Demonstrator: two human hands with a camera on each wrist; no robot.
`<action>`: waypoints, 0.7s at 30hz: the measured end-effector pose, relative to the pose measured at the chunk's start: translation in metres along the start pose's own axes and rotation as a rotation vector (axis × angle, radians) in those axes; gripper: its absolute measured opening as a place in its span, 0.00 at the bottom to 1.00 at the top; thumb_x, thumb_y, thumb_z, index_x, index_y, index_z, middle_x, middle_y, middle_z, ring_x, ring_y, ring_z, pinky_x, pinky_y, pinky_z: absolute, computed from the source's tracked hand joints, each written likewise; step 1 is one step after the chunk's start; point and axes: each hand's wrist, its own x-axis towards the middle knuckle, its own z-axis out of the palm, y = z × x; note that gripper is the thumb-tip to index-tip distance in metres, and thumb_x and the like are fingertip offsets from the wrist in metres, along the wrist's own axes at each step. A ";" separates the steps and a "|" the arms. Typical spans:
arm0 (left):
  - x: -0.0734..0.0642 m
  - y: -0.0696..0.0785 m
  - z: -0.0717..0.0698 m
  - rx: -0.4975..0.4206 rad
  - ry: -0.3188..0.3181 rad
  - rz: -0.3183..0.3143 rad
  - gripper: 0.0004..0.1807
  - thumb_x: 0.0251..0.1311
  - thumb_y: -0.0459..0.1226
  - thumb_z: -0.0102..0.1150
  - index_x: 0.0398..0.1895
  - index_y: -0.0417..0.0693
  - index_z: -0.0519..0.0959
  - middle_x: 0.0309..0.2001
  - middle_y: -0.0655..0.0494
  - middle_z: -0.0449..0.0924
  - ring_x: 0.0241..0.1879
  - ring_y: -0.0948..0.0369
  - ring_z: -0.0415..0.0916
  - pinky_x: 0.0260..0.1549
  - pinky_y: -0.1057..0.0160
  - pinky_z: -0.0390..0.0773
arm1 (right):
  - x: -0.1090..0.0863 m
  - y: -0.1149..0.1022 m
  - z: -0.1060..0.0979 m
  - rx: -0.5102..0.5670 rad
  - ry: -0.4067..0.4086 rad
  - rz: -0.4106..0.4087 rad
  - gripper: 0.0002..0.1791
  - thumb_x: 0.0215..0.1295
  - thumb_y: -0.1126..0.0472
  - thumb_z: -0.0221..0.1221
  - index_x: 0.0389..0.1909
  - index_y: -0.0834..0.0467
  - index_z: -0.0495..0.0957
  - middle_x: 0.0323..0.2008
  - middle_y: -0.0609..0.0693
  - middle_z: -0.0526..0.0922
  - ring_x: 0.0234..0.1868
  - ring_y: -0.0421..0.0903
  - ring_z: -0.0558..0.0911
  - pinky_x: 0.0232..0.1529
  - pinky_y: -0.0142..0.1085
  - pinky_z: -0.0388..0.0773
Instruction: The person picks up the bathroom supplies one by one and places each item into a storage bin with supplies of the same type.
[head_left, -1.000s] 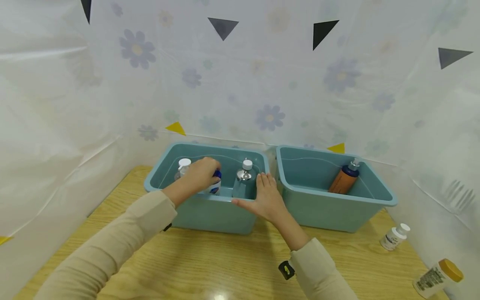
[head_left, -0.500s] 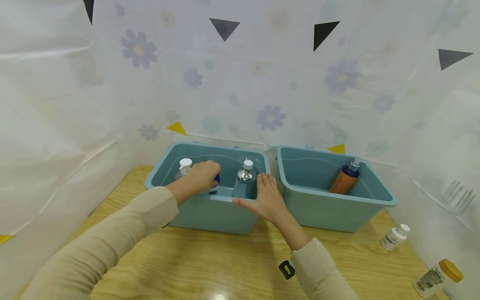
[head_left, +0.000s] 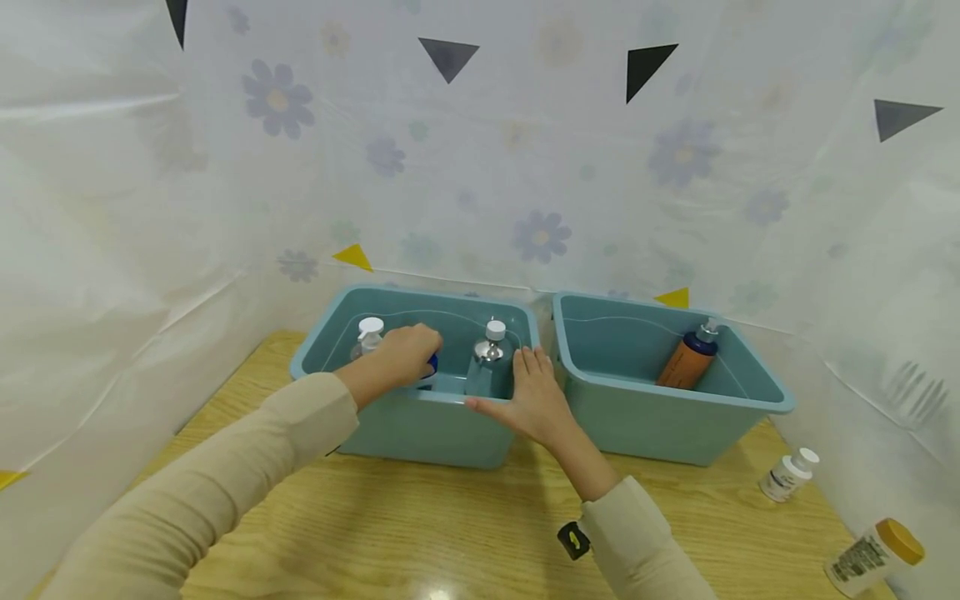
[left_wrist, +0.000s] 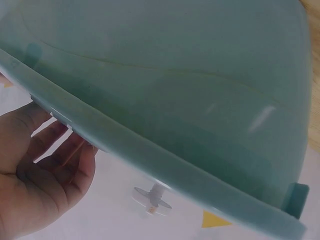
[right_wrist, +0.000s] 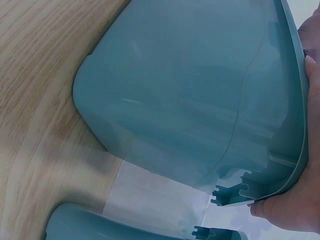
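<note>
My left hand (head_left: 401, 354) reaches down into the left teal bin (head_left: 420, 429) and grips a blue-and-white bottle (head_left: 432, 365), mostly hidden behind the fingers. In the left wrist view the left hand (left_wrist: 45, 170) shows curled fingers beyond the rim; the bottle is out of sight there. At the bin's front right corner my right hand (head_left: 531, 396) rests on the rim, fingers straight and thumb spread along the front edge. Inside, a clear bottle with a white cap (head_left: 491, 358) stands beside the right hand. Another white-topped bottle (head_left: 370, 332) stands left of the left hand.
To the right is a second teal bin (head_left: 667, 417), holding an orange-and-navy pump bottle (head_left: 688, 360) that leans. A small white bottle (head_left: 789, 475) and an orange-capped bottle (head_left: 873, 557) stand on the wooden table (head_left: 450, 533) at right. A plastic-covered wall is behind.
The left hand has lowered slightly into the left bin with the blue-and-white bottle, so less of the bottle shows. The right hand stays on the rim.
</note>
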 end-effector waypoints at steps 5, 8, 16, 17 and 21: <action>-0.001 -0.003 0.001 0.000 0.017 0.016 0.06 0.57 0.35 0.61 0.34 0.42 0.79 0.33 0.51 0.79 0.29 0.58 0.73 0.28 0.60 0.74 | 0.000 -0.001 0.000 0.003 -0.002 0.004 0.60 0.51 0.29 0.55 0.70 0.68 0.47 0.71 0.65 0.49 0.74 0.60 0.42 0.70 0.55 0.46; -0.001 -0.003 0.002 -0.001 0.009 0.017 0.06 0.57 0.35 0.61 0.34 0.41 0.78 0.32 0.51 0.79 0.29 0.58 0.72 0.28 0.61 0.73 | 0.000 -0.001 0.001 0.001 -0.002 0.005 0.60 0.51 0.29 0.55 0.70 0.68 0.47 0.71 0.65 0.49 0.74 0.59 0.42 0.70 0.54 0.46; -0.001 -0.004 0.002 0.007 0.004 0.007 0.06 0.57 0.36 0.62 0.33 0.42 0.78 0.31 0.51 0.79 0.28 0.58 0.72 0.27 0.61 0.73 | 0.000 -0.002 0.001 -0.003 0.000 0.003 0.59 0.51 0.29 0.55 0.69 0.69 0.49 0.71 0.65 0.50 0.74 0.60 0.42 0.70 0.54 0.46; -0.001 -0.005 0.002 0.007 0.006 0.006 0.06 0.57 0.36 0.62 0.33 0.42 0.78 0.31 0.51 0.79 0.28 0.58 0.72 0.27 0.61 0.72 | -0.001 -0.002 0.000 -0.001 0.000 0.003 0.59 0.51 0.29 0.55 0.70 0.69 0.49 0.71 0.65 0.50 0.74 0.59 0.42 0.70 0.54 0.46; 0.000 -0.006 0.002 0.000 0.005 -0.002 0.06 0.57 0.36 0.62 0.34 0.41 0.79 0.31 0.51 0.79 0.28 0.58 0.72 0.27 0.61 0.73 | 0.000 -0.002 0.000 0.001 0.002 0.001 0.59 0.51 0.29 0.55 0.69 0.69 0.49 0.71 0.65 0.50 0.73 0.60 0.42 0.70 0.55 0.47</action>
